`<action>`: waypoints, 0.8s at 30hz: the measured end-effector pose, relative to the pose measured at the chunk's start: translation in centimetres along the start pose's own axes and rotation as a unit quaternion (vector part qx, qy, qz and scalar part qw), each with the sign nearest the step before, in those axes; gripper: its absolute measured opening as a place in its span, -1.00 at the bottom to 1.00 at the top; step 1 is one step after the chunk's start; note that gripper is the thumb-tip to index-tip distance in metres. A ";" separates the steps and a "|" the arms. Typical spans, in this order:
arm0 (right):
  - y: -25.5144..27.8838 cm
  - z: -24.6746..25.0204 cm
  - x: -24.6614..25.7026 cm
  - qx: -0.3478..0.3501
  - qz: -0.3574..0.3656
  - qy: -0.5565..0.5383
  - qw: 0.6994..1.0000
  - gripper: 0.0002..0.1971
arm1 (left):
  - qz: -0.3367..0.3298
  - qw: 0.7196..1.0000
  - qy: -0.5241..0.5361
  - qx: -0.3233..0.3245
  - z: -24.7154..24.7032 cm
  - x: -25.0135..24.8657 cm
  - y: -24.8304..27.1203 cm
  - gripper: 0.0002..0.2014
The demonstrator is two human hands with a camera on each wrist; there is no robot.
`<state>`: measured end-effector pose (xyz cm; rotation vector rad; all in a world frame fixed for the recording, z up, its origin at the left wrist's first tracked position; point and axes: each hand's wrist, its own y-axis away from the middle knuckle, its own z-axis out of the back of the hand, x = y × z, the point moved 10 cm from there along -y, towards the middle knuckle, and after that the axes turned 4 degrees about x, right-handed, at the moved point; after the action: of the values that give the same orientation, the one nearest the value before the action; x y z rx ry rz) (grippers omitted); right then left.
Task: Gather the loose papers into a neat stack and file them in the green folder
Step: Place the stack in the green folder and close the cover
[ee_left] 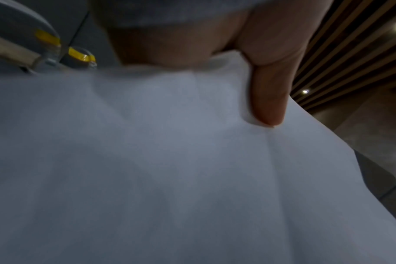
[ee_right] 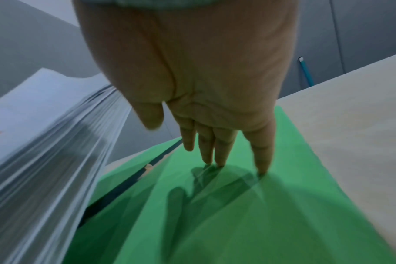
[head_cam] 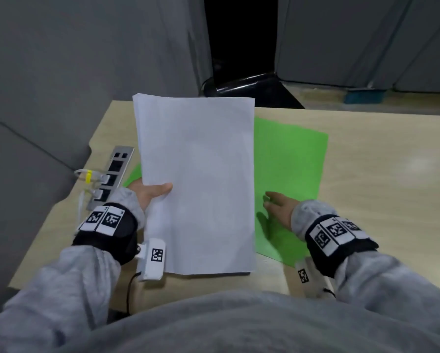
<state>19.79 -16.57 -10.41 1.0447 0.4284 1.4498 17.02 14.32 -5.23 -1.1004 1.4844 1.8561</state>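
A squared-up stack of white papers (head_cam: pixel 198 179) is held above the table by my left hand (head_cam: pixel 152 193), thumb on top and the other fingers hidden beneath. In the left wrist view the thumb (ee_left: pixel 269 92) presses onto the top sheet of the papers (ee_left: pixel 170 169). The green folder (head_cam: pixel 290 159) lies open on the table, partly hidden under the stack. My right hand (head_cam: pixel 277 203) is flat, its straight fingertips (ee_right: pixel 262 167) touching the folder (ee_right: pixel 237 214) on its right half. The stack's edge (ee_right: pixel 45 160) hangs just left of that hand.
The light wooden table (head_cam: pixel 379 187) has bare surface to the right of the folder. A metal power strip (head_cam: pixel 114 171) with plugged cables and a yellow tag sits at the left edge. Grey partitions stand behind and to the left.
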 end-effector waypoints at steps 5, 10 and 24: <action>2.0 0.7 2.9 -0.081 0.034 -0.383 0.920 -0.23 | 0.019 0.998 0.036 0.039 -0.6 0.9 -0.8 -0.83; 2.6 1.4 1.9 -0.107 0.010 -0.371 0.922 -0.29 | 0.029 0.996 0.029 0.074 -2.6 2.0 -3.2 -0.39; 0.0 3.7 -4.8 -0.243 0.023 -0.464 0.852 -0.90 | 0.016 0.971 -0.219 0.098 -11.4 0.0 -6.8 -0.60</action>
<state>22.02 -22.21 -10.15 1.1872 -0.6381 0.8540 25.60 5.18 -9.74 -0.5314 1.3890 1.7804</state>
